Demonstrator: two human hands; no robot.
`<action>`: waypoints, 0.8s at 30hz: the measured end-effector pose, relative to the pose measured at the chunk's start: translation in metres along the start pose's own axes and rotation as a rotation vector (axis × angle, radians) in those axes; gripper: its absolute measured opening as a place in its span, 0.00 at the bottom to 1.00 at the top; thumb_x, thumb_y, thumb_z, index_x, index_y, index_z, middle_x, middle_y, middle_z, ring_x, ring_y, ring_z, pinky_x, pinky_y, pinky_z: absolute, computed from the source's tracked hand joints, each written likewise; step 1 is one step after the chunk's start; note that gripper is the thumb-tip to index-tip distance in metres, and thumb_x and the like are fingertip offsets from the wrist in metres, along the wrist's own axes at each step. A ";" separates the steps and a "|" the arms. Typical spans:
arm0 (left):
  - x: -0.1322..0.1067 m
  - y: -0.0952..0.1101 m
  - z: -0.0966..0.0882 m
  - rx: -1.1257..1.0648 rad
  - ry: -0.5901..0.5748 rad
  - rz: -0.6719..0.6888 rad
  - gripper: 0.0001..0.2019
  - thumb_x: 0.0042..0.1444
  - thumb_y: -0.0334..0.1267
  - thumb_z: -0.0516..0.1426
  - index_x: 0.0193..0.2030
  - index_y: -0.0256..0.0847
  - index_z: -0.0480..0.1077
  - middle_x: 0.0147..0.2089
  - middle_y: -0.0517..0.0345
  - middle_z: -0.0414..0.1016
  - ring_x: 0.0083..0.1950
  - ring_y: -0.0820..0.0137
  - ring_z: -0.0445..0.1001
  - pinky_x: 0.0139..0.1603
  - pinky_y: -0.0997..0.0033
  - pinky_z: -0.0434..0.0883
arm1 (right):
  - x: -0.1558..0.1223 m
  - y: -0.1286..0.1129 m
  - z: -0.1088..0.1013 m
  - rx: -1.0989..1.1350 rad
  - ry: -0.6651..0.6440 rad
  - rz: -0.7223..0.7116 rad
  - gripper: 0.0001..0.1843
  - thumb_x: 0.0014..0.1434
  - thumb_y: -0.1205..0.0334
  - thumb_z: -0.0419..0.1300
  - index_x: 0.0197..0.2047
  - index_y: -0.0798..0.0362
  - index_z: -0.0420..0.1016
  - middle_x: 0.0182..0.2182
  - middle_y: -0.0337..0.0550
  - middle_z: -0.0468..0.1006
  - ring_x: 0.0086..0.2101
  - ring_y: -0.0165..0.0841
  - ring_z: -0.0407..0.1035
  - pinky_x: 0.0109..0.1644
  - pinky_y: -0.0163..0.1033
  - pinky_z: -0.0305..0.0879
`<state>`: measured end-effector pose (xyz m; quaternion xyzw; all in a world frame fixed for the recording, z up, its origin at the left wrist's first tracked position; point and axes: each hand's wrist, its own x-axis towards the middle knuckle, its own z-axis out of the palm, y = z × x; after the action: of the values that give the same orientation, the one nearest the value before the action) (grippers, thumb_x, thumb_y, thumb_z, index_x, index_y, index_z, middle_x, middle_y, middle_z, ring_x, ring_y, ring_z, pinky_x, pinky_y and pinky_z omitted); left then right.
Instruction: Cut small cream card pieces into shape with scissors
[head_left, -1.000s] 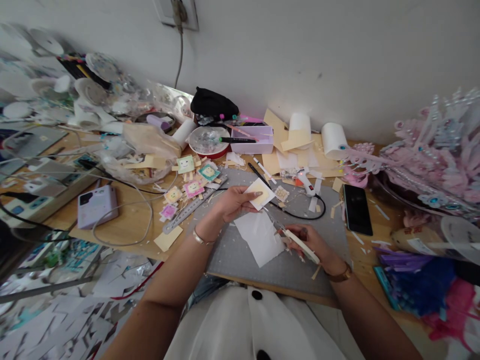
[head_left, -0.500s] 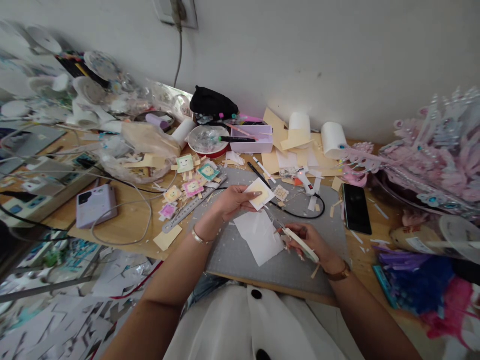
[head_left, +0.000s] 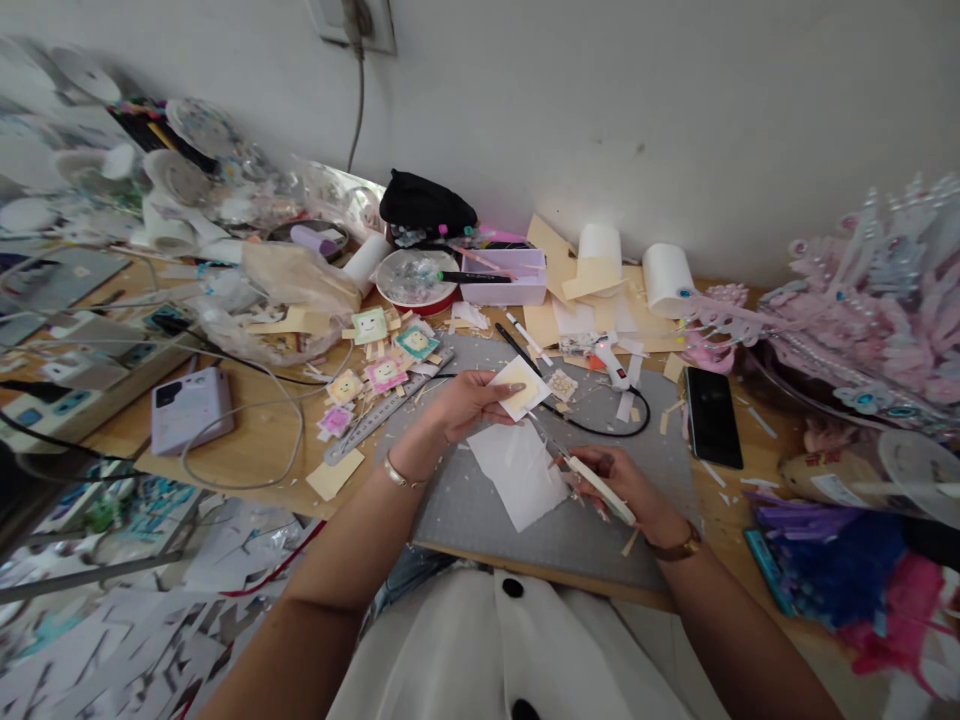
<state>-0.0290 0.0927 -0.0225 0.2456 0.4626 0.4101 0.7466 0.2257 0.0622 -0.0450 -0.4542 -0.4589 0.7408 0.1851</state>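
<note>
My left hand (head_left: 474,400) pinches a small white paper square with a pale yellow middle (head_left: 519,391), thumb on top. My right hand (head_left: 611,482) is closed around the cream handles of a pair of scissors (head_left: 601,488). The blades point up and left, their tips close to the lower edge of the paper square. Below them a larger white sheet of paper (head_left: 517,475) lies on the grey cutting mat (head_left: 480,525). Left of the mat are several small square paper figures with smiling faces (head_left: 386,374) and a metal ruler (head_left: 390,405).
A glue gun (head_left: 613,365) with a black cable, pens (head_left: 528,338) and paper scraps lie behind my hands. A phone (head_left: 715,418) and pink beaded crowns (head_left: 847,320) are at the right. A purple box (head_left: 510,278) and a bowl (head_left: 417,280) stand at the back.
Hardly anything differs. The scissors have shifted very slightly near the paper square; my left hand and the square stay nearly still.
</note>
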 end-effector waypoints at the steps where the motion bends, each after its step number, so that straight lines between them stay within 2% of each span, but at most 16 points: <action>1: 0.000 0.000 0.000 0.001 -0.002 0.001 0.06 0.50 0.32 0.66 0.33 0.30 0.76 0.31 0.48 0.81 0.26 0.72 0.77 0.31 0.74 0.78 | 0.000 0.000 0.000 -0.004 0.002 0.001 0.23 0.38 0.59 0.74 0.40 0.55 0.80 0.24 0.36 0.76 0.13 0.19 0.56 0.13 0.28 0.57; 6: 0.002 -0.001 -0.002 0.005 -0.018 0.011 0.07 0.49 0.32 0.67 0.33 0.31 0.77 0.32 0.48 0.81 0.26 0.73 0.77 0.31 0.74 0.77 | 0.001 -0.002 0.001 -0.039 0.005 0.007 0.24 0.38 0.57 0.74 0.40 0.56 0.79 0.23 0.36 0.75 0.13 0.20 0.57 0.13 0.27 0.58; 11: 0.000 0.003 -0.003 0.006 0.001 0.016 0.05 0.50 0.31 0.66 0.32 0.30 0.77 0.30 0.50 0.80 0.27 0.73 0.76 0.30 0.76 0.76 | -0.001 -0.005 -0.001 -0.057 -0.042 -0.026 0.22 0.40 0.58 0.73 0.40 0.56 0.78 0.27 0.40 0.78 0.16 0.23 0.63 0.14 0.28 0.61; 21: 0.001 0.002 -0.005 0.031 -0.030 0.034 0.06 0.52 0.32 0.65 0.34 0.30 0.77 0.33 0.48 0.81 0.29 0.71 0.77 0.34 0.73 0.77 | 0.001 -0.001 -0.004 -0.029 -0.034 -0.030 0.23 0.41 0.57 0.73 0.40 0.56 0.79 0.24 0.39 0.78 0.13 0.21 0.59 0.13 0.28 0.59; 24: 0.001 0.001 -0.005 0.043 -0.035 0.036 0.07 0.51 0.34 0.66 0.34 0.30 0.77 0.33 0.46 0.81 0.31 0.69 0.78 0.34 0.72 0.77 | 0.001 -0.001 -0.004 -0.017 -0.021 -0.041 0.22 0.40 0.57 0.73 0.40 0.56 0.79 0.29 0.43 0.80 0.15 0.23 0.63 0.14 0.28 0.60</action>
<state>-0.0335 0.0944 -0.0246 0.2770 0.4537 0.4091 0.7416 0.2283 0.0648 -0.0455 -0.4382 -0.4764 0.7377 0.1917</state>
